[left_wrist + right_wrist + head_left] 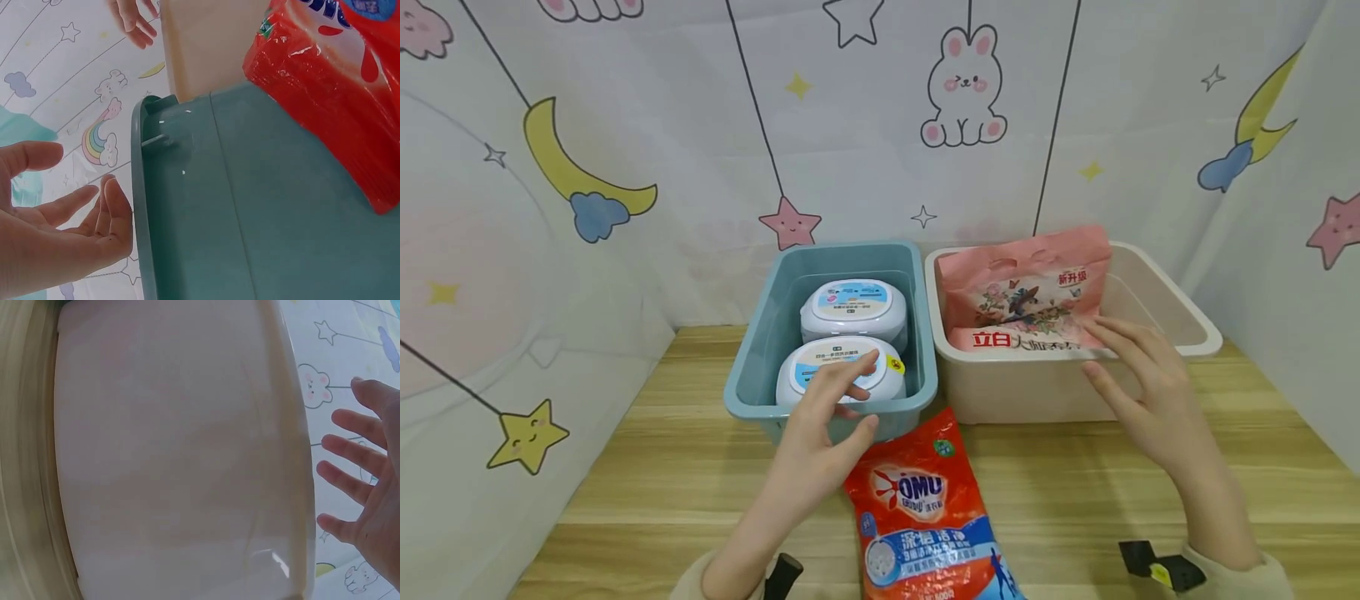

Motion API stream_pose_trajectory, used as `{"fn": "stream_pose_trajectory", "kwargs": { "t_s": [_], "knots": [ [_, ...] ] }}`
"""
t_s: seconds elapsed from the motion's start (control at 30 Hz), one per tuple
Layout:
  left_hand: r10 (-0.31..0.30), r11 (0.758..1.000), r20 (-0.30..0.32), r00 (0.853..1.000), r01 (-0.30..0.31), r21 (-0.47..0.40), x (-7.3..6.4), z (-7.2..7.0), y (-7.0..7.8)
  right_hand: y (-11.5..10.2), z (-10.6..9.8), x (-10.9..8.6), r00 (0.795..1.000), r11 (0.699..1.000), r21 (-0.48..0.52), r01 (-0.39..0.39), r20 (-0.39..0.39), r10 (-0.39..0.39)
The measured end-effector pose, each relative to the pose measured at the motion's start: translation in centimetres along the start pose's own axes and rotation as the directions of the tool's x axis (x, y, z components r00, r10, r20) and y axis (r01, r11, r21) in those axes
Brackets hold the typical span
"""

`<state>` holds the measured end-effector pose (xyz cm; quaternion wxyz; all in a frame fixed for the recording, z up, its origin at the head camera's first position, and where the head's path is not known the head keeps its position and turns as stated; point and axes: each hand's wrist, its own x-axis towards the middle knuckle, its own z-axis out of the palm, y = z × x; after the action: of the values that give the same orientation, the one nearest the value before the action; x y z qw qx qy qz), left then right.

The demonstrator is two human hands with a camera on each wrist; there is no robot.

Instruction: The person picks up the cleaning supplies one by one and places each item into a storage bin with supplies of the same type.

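My left hand (823, 429) hovers over the near rim of the blue-green bin (748, 358), fingers loosely bent and holding nothing. Inside that bin stand two white lidded tubs with blue labels, a near tub (790, 379) partly hidden by the fingers and a far tub (853, 302). My right hand (1150, 392), fingers spread, is at the front rim of the cream bin (1022, 387), its fingertips overlapping a pink laundry detergent bag (1026, 287) that leans inside. In the right wrist view the right hand (369, 469) shows nothing in its grasp.
A red and blue OMO-style washing powder bag (917, 508) lies on the wooden table (647, 500) in front of the bins, its top end against the blue-green bin. A white curtain (865, 125) with cartoon prints hangs behind and at both sides.
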<state>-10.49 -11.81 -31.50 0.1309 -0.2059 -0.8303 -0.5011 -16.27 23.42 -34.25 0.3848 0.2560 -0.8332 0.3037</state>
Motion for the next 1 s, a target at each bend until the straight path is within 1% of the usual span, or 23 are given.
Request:
{"fn": "stream_pose_trajectory", "kwargs": {
  "t_s": [0.2, 0.3, 0.4, 0.6, 0.7, 0.8, 1.0],
  "knots": [
    [-0.005, 1.000, 0.019, 1.000, 0.005, 0.020, -0.4, 0.6, 0.1, 0.5, -0.1, -0.4, 1.000, 0.999, -0.019, -0.028, 0.003, 0.028],
    [-0.015, 1.000, 0.038, 0.999, 0.014, 0.022, -0.6, 0.8, 0.4, 0.8, 0.0, -0.4, 1.000, 1.000, -0.023, -0.020, -0.018, 0.019],
    [-0.040, 0.999, 0.063, 0.997, 0.039, 0.024, -0.8, 1.0, 0.7, 1.1, 0.1, -0.5, 0.999, 1.000, -0.024, -0.006, -0.046, 0.005],
    [-0.106, 0.994, 0.106, 0.989, 0.104, 0.027, -1.1, 1.5, 1.3, 1.6, 0.4, -0.7, 0.997, 0.998, -0.043, -0.034, -0.074, 0.031],
    [-0.127, 0.992, 0.131, 0.983, 0.124, 0.034, -1.2, 1.7, 1.5, 2.0, 0.4, -0.8, 0.995, 0.999, -0.038, -0.032, -0.095, 0.028],
    [-0.136, 0.990, 0.157, 0.978, 0.130, 0.047, -1.3, 1.9, 1.7, 2.3, 0.4, -0.8, 0.993, 0.999, -0.027, -0.021, -0.116, 0.018],
    [-0.138, 0.990, 0.197, 0.971, 0.127, 0.065, -1.6, 2.4, 1.7, 2.6, 0.1, -1.0, 0.992, 0.997, -0.065, -0.039, -0.126, 0.031]
  ]
}}
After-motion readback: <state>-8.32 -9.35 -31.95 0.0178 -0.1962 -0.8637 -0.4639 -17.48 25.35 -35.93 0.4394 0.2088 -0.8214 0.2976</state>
